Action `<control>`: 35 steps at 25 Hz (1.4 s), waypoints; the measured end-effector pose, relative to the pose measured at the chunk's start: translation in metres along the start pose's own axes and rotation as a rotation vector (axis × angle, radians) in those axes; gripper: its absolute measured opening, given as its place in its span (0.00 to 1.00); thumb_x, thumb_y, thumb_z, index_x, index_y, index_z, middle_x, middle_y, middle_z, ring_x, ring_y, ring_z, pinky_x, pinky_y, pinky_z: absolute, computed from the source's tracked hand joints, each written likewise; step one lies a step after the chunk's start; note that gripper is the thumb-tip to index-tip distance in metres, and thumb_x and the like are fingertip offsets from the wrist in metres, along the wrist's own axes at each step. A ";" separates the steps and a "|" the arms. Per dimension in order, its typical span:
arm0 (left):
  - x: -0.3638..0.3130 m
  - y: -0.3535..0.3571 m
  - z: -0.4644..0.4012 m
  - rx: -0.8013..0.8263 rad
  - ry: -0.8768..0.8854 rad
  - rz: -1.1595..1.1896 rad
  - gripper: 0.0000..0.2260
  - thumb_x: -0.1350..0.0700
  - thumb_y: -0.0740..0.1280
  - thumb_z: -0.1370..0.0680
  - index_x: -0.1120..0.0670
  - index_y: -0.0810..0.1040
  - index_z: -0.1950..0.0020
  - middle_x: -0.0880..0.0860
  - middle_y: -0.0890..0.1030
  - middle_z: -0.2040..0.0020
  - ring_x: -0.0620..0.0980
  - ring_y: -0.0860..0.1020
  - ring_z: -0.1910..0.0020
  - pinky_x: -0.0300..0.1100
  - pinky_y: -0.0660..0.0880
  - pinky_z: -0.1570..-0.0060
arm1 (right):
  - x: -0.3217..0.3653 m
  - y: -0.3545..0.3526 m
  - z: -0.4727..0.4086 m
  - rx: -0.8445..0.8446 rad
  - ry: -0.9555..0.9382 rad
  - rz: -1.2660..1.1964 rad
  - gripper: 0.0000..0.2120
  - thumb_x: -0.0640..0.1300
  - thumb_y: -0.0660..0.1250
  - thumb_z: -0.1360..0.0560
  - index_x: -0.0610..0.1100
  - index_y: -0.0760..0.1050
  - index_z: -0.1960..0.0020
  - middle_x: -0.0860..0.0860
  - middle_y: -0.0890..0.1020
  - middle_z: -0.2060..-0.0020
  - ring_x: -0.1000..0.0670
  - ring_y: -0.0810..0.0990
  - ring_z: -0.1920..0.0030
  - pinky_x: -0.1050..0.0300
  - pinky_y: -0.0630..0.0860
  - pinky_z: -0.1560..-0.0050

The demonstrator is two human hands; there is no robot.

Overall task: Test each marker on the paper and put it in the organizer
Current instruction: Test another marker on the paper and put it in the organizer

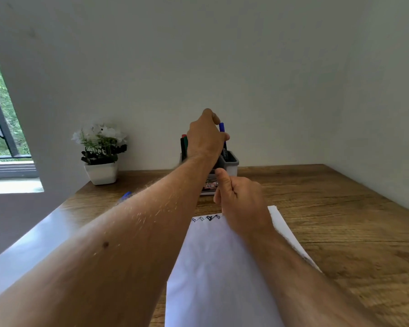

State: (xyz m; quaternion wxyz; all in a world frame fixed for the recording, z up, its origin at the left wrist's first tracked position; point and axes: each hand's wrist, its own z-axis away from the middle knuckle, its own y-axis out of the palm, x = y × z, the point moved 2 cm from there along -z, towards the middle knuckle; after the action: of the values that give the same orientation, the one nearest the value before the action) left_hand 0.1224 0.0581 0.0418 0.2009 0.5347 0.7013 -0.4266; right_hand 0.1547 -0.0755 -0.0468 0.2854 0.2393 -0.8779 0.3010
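Paper (213,267) nearest. Your left hand (204,135) pinches blue marker (223,138) over organizer (232,165); right hand (240,199) curled, empty. Off-centre drop could topple it.

Two bare hands are up, a left hand (206,135) and a right hand (240,199). Three markers show: one blue-capped marker (222,127), one red-capped marker (183,136) and one green-capped marker (186,139). There is one grey plastic organizer (232,164), one white sheet of paper (213,267), and one white-flowered plant in a white pot (100,152).
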 end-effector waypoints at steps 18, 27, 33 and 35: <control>0.012 0.009 -0.003 -0.031 0.083 -0.344 0.11 0.54 0.73 0.25 0.56 0.78 0.45 0.52 0.80 0.51 0.50 0.78 0.52 0.41 0.73 0.55 | 0.002 0.006 -0.001 -0.011 -0.009 -0.039 0.30 0.59 0.52 0.19 0.41 0.79 0.67 0.48 0.80 0.73 0.50 0.79 0.71 0.51 0.78 0.68; 0.031 -0.063 0.088 -0.109 0.114 -0.115 0.04 0.55 0.73 0.26 0.48 0.79 0.57 0.43 0.80 0.61 0.40 0.78 0.62 0.37 0.78 0.60 | 0.012 -0.004 0.004 -0.006 0.020 0.049 0.30 0.57 0.53 0.18 0.42 0.78 0.69 0.49 0.79 0.75 0.52 0.79 0.71 0.56 0.74 0.70; 0.062 -0.126 0.110 -0.042 0.085 -0.666 0.09 0.44 0.68 0.26 0.44 0.81 0.48 0.48 0.80 0.43 0.54 0.75 0.42 0.53 0.69 0.38 | 0.015 -0.013 0.008 -0.017 0.031 0.066 0.28 0.55 0.55 0.17 0.45 0.77 0.71 0.57 0.74 0.79 0.59 0.74 0.77 0.70 0.64 0.72; 0.091 -0.139 0.112 0.083 -0.164 -0.889 0.13 0.43 0.65 0.26 0.44 0.80 0.44 0.53 0.75 0.39 0.62 0.71 0.38 0.60 0.64 0.34 | 0.017 -0.014 0.008 -0.018 0.035 0.070 0.28 0.55 0.55 0.17 0.46 0.77 0.72 0.57 0.73 0.80 0.59 0.74 0.78 0.69 0.65 0.72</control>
State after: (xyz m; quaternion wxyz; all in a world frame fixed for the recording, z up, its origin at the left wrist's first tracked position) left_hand -0.0575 0.0107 -0.0344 0.0316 0.1533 0.8269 -0.5402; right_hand 0.1481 -0.0950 -0.0361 0.2923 0.2005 -0.8833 0.3069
